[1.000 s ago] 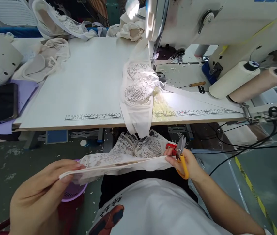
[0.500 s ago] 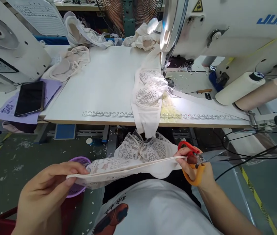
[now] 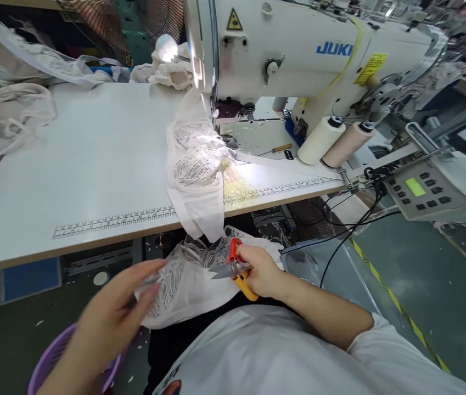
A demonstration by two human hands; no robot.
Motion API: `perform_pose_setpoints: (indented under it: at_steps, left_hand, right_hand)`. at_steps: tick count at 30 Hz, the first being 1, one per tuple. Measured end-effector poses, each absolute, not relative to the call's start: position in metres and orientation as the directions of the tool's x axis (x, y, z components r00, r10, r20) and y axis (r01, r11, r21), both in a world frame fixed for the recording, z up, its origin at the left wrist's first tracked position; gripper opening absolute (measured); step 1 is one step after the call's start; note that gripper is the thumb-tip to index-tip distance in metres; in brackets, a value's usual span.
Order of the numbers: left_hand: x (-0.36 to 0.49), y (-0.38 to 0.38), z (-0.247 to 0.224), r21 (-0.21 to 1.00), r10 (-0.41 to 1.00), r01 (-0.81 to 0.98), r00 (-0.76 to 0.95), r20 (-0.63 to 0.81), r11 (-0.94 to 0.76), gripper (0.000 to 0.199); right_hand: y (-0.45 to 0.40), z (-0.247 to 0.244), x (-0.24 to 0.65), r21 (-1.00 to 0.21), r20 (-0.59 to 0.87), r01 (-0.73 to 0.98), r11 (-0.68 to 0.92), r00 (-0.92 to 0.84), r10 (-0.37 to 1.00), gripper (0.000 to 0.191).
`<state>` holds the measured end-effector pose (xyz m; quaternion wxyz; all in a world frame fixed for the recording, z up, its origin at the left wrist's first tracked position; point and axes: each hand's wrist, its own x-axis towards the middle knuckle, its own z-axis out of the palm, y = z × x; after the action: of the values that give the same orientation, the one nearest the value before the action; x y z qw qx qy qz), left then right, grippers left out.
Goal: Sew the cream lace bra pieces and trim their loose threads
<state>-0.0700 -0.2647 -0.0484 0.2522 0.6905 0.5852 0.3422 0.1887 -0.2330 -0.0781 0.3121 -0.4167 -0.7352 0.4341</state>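
My right hand (image 3: 261,269) is closed round scissors (image 3: 225,270) with one red and one orange handle loop. Their blades point left, over a white lace bra (image 3: 195,288) spread across my lap. My left hand (image 3: 113,307), smeared by motion, is at the bra's left end with thumb and forefinger apart. Whether those fingertips touch the lace is unclear. A second white lace bra (image 3: 197,170) lies under the sewing machine's head, its lower end hanging over the table edge.
The JUKI sewing machine (image 3: 265,55) stands on a white table (image 3: 105,148) with a printed ruler. Cream (image 3: 321,140) and beige thread cones (image 3: 348,145) are at its right, near a control panel (image 3: 426,186). More bras (image 3: 22,120) lie left. A purple basket (image 3: 54,356) is below.
My view has swung right. The scissors, pointing right before, now point left over the bra. My left fingers have parted from their pinch on its edge, and the bra has dropped onto my lap.
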Motion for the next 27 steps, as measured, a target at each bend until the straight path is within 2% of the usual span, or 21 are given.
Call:
perform_pose_setpoints:
  at_steps: [1,3,5,7,11,13,17,21,22,24,27]
  left_hand:
    - [-0.052,-0.255,-0.048,0.692,0.951,0.656,0.253,0.178,-0.304,0.03]
    - [-0.021,-0.239,-0.05,0.652,0.879,0.626,0.457,0.138,-0.428,0.028]
    - [0.001,-0.226,-0.054,0.649,0.806,0.596,0.59,0.046,-0.473,0.025]
    - [0.011,-0.218,-0.059,0.678,0.763,0.568,0.647,-0.017,-0.467,0.029]
    - [0.012,-0.211,-0.063,0.775,0.766,0.49,0.643,-0.012,-0.4,0.031]
    - [0.011,-0.212,-0.063,0.808,0.78,0.467,0.625,-0.016,-0.358,0.026]
    - [0.018,-0.214,-0.062,0.835,0.863,0.464,0.505,0.026,-0.296,0.01]
    - [0.024,-0.215,-0.06,0.863,0.874,0.388,0.472,0.116,-0.324,0.013]
    - [0.024,-0.215,-0.059,0.872,0.875,0.375,0.469,0.116,-0.316,0.014]
    - [0.021,-0.215,-0.055,0.891,0.886,0.361,0.454,0.09,-0.275,0.014]
    - [0.015,-0.216,-0.05,0.922,0.901,0.331,0.432,0.041,-0.201,0.014]
  right_hand:
    - [-0.233,-0.079,0.188,-0.907,0.098,0.326,0.265,-0.45,0.888,0.014]
    - [-0.232,-0.079,0.189,-0.918,0.098,0.31,0.248,-0.428,0.898,0.013]
    - [-0.232,-0.079,0.191,-0.924,0.077,0.317,0.214,-0.395,0.915,0.013]
    - [-0.23,-0.079,0.194,-0.945,0.024,0.297,0.139,-0.359,0.933,0.014]
    - [-0.224,-0.075,0.201,-0.983,-0.112,0.173,-0.063,-0.291,0.95,0.029]
    - [-0.222,-0.073,0.202,-0.982,-0.157,0.145,-0.122,-0.27,0.95,0.035]
    - [-0.219,-0.07,0.198,-0.982,-0.153,0.154,-0.111,-0.296,0.943,0.039]
    - [-0.213,-0.069,0.203,-0.983,-0.164,0.143,-0.116,-0.391,0.906,0.04]
    - [-0.21,-0.069,0.206,-0.983,-0.151,0.161,-0.088,-0.435,0.888,0.041]
    - [-0.202,-0.07,0.215,-0.96,-0.092,0.273,0.064,-0.521,0.849,0.045]
    - [-0.192,-0.074,0.227,-0.79,-0.049,0.493,0.366,-0.645,0.763,0.045]
